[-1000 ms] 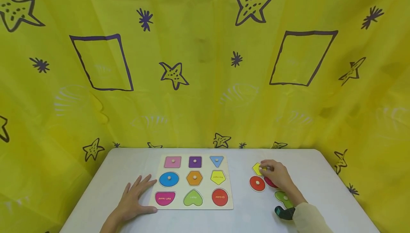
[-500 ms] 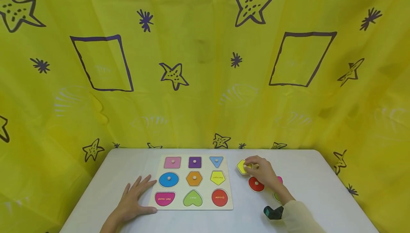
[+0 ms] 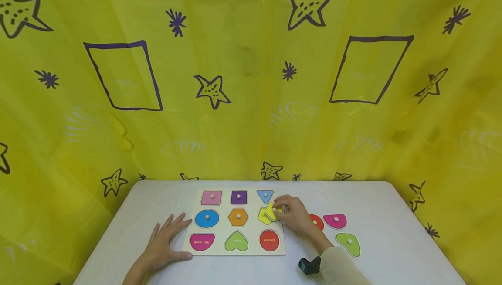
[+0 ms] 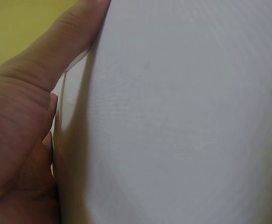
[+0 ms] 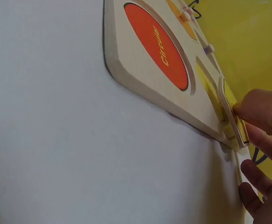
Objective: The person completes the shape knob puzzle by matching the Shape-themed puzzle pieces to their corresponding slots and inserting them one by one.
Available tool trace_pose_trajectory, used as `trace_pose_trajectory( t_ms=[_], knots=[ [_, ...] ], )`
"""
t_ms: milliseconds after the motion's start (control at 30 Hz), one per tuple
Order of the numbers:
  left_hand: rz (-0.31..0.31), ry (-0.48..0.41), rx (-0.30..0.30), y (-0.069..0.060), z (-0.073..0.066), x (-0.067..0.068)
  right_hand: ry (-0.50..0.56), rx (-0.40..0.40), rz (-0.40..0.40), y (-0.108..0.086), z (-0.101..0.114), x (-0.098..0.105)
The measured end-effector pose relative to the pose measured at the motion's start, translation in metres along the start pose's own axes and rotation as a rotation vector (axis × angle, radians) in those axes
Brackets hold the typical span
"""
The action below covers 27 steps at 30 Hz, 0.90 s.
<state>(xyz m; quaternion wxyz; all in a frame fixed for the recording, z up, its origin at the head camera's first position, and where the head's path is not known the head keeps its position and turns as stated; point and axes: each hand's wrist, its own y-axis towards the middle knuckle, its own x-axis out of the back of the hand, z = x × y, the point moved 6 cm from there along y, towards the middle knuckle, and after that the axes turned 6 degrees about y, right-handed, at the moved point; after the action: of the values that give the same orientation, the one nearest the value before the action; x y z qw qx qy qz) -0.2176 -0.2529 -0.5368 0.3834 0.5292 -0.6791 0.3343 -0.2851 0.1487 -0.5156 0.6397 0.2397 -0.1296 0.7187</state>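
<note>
Right hand (image 3: 295,216) pinches yellow pentagon (image 3: 270,213) by its knob (image 3: 274,210); piece is over the yellow slot (image 3: 263,218), middle row, right side of board (image 3: 252,250), shifted far and right of it; left hand (image 3: 166,242) has fingers spread, at board's left edge; red circle (image 3: 318,221), partly hidden by right arm, pink half circle (image 3: 335,221) and green heart (image 3: 349,244) lie on table (image 3: 353,198), right of board.

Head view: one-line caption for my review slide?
Right grip holds a yellow pentagon piece partly over the matching recess of a puzzle board; left grip at the board's left edge.
</note>
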Motion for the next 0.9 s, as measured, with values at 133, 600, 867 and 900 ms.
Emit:
trace_pose_trajectory(
  t_ms=[133,600,867,900],
  knots=[
    [0.0,0.002,0.003,0.0,-0.001,0.0,-0.039,0.016,0.007,0.0,0.005,-0.012],
    [0.005,0.007,0.006,0.001,0.002,0.0,-0.147,0.018,-0.022,-0.003,0.008,-0.023],
    [0.01,0.016,0.015,0.001,0.002,-0.002,-0.15,0.036,-0.025,-0.005,0.007,-0.024],
    [0.01,0.018,0.015,0.001,0.002,-0.002,-0.151,0.036,-0.025,-0.006,0.006,-0.024]
  ],
)
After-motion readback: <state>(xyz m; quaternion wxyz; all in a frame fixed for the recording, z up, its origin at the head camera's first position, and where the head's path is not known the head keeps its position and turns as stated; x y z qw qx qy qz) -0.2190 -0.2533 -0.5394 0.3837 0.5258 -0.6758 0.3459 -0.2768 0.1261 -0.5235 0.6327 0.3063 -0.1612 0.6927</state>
